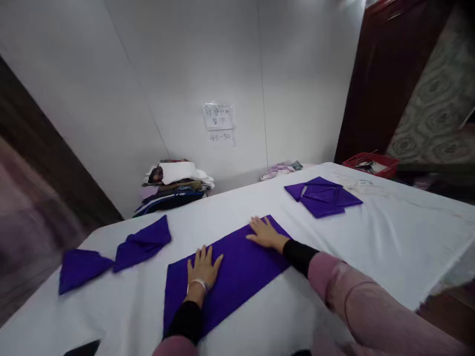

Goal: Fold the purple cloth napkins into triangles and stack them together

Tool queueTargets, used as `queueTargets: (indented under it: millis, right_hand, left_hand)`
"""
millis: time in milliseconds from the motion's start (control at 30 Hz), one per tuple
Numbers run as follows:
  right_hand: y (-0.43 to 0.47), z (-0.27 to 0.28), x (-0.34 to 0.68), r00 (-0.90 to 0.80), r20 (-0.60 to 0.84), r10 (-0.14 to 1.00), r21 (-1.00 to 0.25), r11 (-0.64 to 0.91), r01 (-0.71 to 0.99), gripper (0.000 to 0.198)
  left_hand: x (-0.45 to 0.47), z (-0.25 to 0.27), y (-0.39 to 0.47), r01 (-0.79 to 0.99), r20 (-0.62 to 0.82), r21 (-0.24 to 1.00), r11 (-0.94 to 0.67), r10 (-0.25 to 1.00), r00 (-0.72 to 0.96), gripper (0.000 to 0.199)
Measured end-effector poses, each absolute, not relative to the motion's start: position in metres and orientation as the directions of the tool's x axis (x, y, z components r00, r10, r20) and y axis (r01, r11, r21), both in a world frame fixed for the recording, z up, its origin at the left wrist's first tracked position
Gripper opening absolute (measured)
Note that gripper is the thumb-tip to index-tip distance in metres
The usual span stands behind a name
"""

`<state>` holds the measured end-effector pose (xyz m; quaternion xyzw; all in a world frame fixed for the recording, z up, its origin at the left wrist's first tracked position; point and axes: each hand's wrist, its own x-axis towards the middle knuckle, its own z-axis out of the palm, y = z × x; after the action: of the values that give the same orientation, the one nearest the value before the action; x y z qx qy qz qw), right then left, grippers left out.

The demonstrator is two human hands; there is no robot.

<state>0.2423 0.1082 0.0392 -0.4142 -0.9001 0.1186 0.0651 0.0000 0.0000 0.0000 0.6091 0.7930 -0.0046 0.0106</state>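
A flat rectangular piece of purple cloth lies on the white-covered table in front of me. My left hand, with a bracelet at the wrist, rests on its left part with fingers spread. Near the cloth's far right corner, my right hand lies flat, fingers stretched out. Neither hand grips the fabric. Two more bunched purple cloth pieces, one nearer me and one farther off, sit to the left. A stack of folded purple cloth lies beyond my right hand.
Behind the white-covered table stands a pile of folded garments by the wall. A red basket with items in it sits at the far right. A dark flat object lies at the near left. A handwritten sign hangs on the wall.
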Motion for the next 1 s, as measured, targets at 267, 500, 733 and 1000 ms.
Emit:
queueTargets:
  millis: [267,500,733,1000]
  right_hand:
    - [0.072,0.010,0.242,-0.780,-0.002,0.626,-0.343,0.732,0.588,0.080]
    - [0.110,0.002,0.334,-0.521,-0.026,0.853,-0.226,0.502,0.834,0.078]
    - [0.109,-0.005,0.342,-0.486,-0.010,0.874,-0.178,0.477,0.861,0.077]
    - [0.110,0.007,0.338,-0.470,-0.046,0.882,-0.182,0.455,0.872,0.077]
  left_hand:
    - [-0.001,0.000,-0.001,0.971,-0.026,0.036,0.237,0.971,-0.236,0.064]
    - [0.002,0.000,-0.002,0.962,-0.028,0.054,0.269,0.963,-0.268,0.068]
    - [-0.001,0.015,-0.001,0.906,-0.039,0.214,0.364,0.930,-0.364,0.070]
    - [-0.018,0.006,-0.064,0.943,0.001,0.033,0.332,0.943,-0.332,0.070]
